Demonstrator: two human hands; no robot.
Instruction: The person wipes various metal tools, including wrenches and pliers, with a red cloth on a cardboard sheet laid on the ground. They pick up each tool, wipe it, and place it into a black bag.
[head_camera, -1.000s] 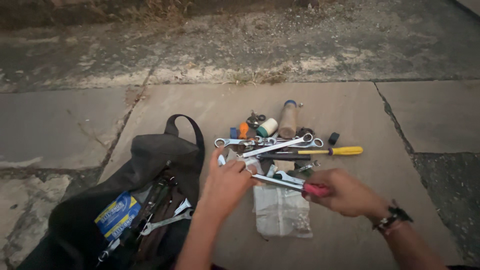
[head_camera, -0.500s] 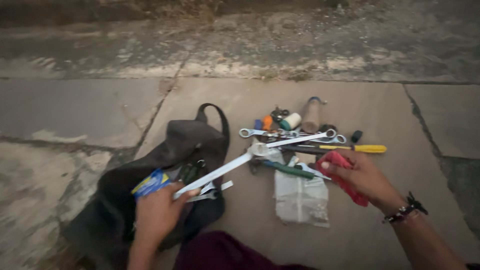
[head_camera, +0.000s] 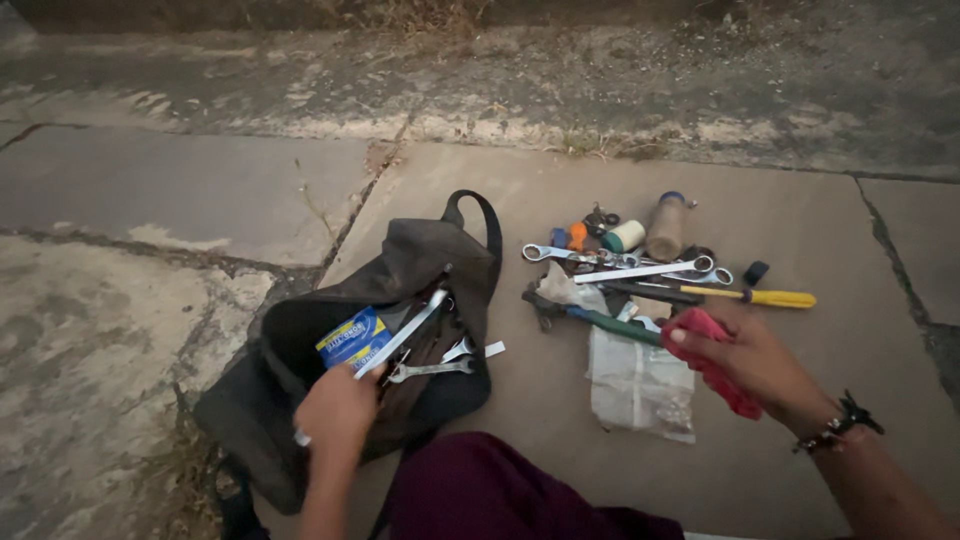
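left hand (head_camera: 338, 408) has carried long wrench (head_camera: 395, 340) from pile over to dark bag (head_camera: 300, 350) at 8 o'clock, fingers clamped on it; right hand (head_camera: 750, 362) grips red rag (head_camera: 715, 352) (by tool pile (head_camera: 640, 265), 2 o'clock).

A small blue packet (head_camera: 352, 340) with yellow and white on its front sits in the open top of the dark bag (head_camera: 420, 260), in the lower left middle of the frame. It is flat and shaped like a rectangle, and it lies tilted. A long silver wrench (head_camera: 405, 333) lies across its right edge.

A clear plastic bag (head_camera: 640, 385) lies flat on the ground in the lower right middle, just below the pile of tools (it looks crinkly and holds small bits too tiny to tell).
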